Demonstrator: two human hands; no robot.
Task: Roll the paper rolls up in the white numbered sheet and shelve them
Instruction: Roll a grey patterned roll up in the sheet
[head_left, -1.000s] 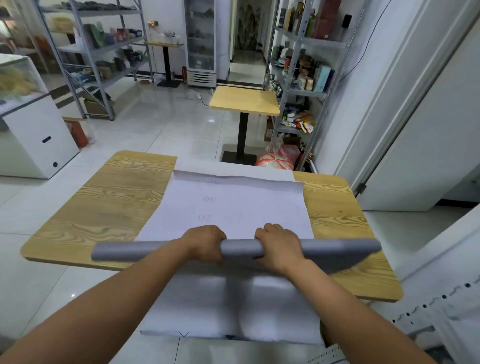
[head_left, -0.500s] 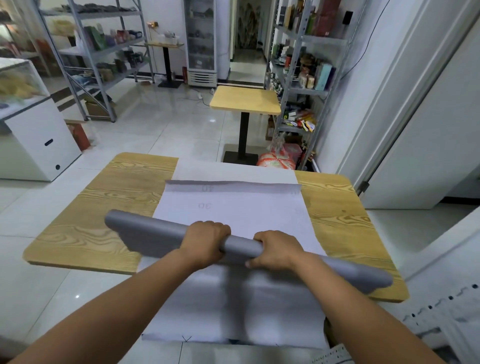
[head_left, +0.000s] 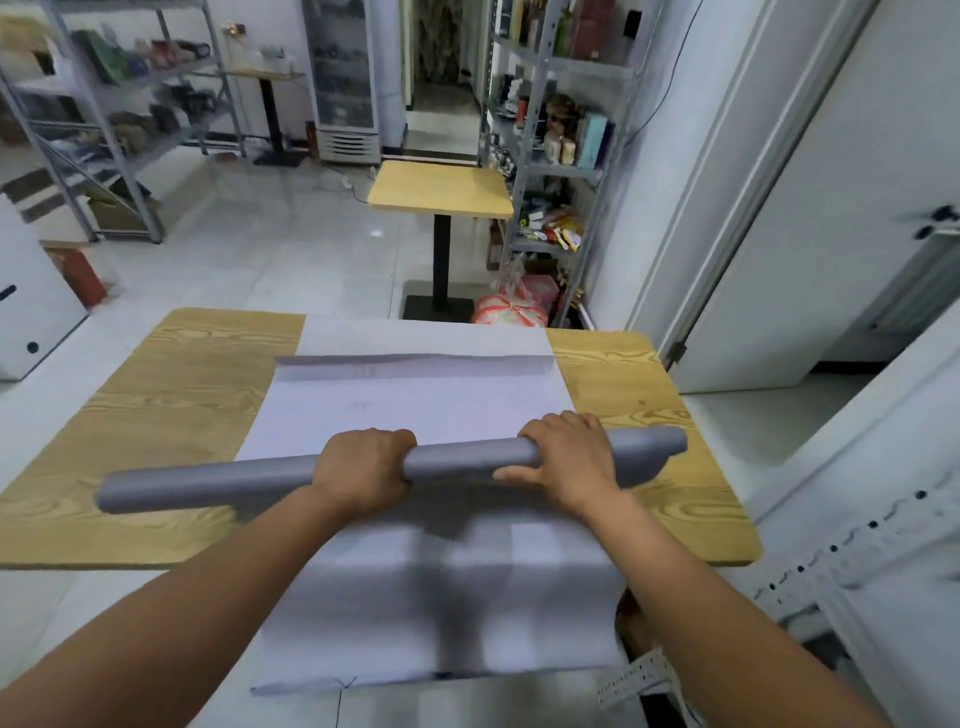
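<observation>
Stage of task: early.

- A long grey paper roll (head_left: 208, 486) is held crosswise over the flat white numbered sheet (head_left: 415, 410), which is spread on the pale wooden table (head_left: 171, 395). The sheet's near end hangs off the table's front edge and its far end is curled up.
- No part of the sheet is yet wrapped round the roll, so the rolling-up is judged still to be begun. Shelving is untouched; a grey metal shelving unit (head_left: 561, 156) stands well beyond the table.
- Only one tube is seen (whether it holds several rolls cannot be told).
- Whether the roll rests on the sheet or is held just above it cannot be told; a shadow lies under it.

Grip:

- The left hand (head_left: 363, 467) is closed round the roll near its middle, fingers curled over the top.
- The right hand (head_left: 569, 462) is clasped on it nearer the right end, fingers over the far side and thumb laid along the near side.

Change noted against half a second ago:

- The roll was slanted then, left end far and right end near. Now it is swung almost square to the sheet, left end slightly nearer.
- The right hand is shifted outward along the tube, so the hands are set wider apart.
- The roll is carried a little farther up the sheet.
</observation>
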